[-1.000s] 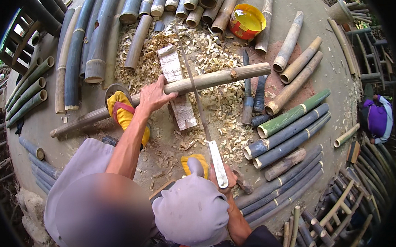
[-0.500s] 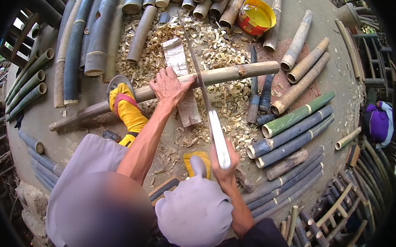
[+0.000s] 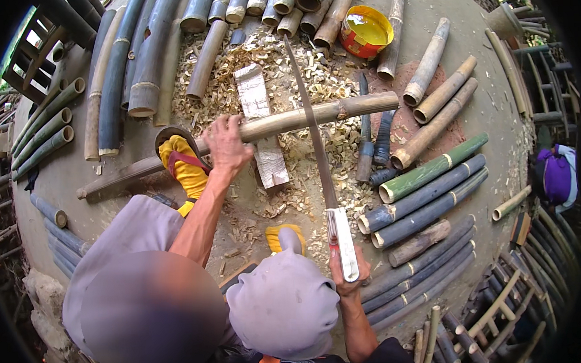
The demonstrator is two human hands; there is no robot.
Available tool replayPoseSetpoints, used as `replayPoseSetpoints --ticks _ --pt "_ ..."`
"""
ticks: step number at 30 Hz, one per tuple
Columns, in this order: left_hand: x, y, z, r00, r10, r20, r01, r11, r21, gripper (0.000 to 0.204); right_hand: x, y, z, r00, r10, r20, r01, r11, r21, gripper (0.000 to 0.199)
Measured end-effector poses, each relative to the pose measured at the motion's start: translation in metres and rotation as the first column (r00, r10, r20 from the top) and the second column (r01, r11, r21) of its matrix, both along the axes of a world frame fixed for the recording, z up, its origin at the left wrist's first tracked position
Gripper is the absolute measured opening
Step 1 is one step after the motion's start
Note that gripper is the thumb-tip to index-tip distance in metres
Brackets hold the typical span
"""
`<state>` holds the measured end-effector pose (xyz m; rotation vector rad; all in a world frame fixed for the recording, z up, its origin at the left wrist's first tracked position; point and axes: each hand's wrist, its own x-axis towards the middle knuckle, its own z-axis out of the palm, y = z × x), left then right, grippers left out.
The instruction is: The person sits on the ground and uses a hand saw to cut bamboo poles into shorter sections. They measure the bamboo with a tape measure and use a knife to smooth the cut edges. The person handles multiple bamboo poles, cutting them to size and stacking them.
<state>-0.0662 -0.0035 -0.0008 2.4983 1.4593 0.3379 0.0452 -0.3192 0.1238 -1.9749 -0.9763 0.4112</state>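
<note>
A long pale bamboo pole (image 3: pixel 288 122) lies slantwise over a whitish wooden block (image 3: pixel 271 164). My left hand (image 3: pixel 228 145) is closed over the pole, left of the block. In my right hand (image 3: pixel 350 273) is the white handle of a handsaw (image 3: pixel 314 132). Its long blade crosses the pole to the right of the block, the tip pointing away from me. Whether the teeth touch the bamboo I cannot tell. My foot in a yellow sock (image 3: pixel 188 173) and a sandal rests on the pole, left of my left hand.
Wood chips (image 3: pixel 286 71) cover the ground around the block. Dark-handled tools (image 3: pixel 365 159) lie under the pole's right end. A yellow and red tub (image 3: pixel 366 32) stands at the back. Cut bamboo lengths (image 3: pixel 432 169) lie on both sides. A person in purple (image 3: pixel 555 176) is far right.
My right hand has drawn the saw back toward me and to the right, so the blade crosses the pole farther right. My left hand has slid left along the pole, away from the blade.
</note>
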Motion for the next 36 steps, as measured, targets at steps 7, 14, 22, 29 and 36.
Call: replayPoseSetpoints --ticks 7,14,22,29,36 --pt "0.094 0.037 0.024 0.857 -0.422 -0.295 0.181 0.783 -0.595 0.064 -0.006 -0.004 0.003 0.999 0.011 -0.034 -0.011 1.0 -0.011 0.039" --pt "0.073 0.011 -0.017 0.951 -0.286 -0.121 0.299 0.947 0.113 0.049 -0.008 -0.007 0.018 0.998 0.06 0.035 -0.058 0.998 -0.031 0.039" --pt "0.087 0.026 0.015 0.947 -0.288 -0.143 0.231 0.919 -0.321 0.03 -0.011 -0.035 0.036 0.993 0.083 0.084 -0.079 0.996 -0.049 0.037" --pt "0.087 0.022 0.006 0.959 -0.243 -0.145 0.196 0.939 -0.283 0.027 0.001 0.052 -0.009 0.989 0.095 -0.112 -0.097 0.995 -0.014 0.047" --pt "0.096 0.033 0.023 0.93 -0.272 -0.246 0.162 0.907 -0.389 0.016 -0.027 -0.058 0.043 0.998 0.043 0.044 -0.036 0.99 -0.138 0.026"
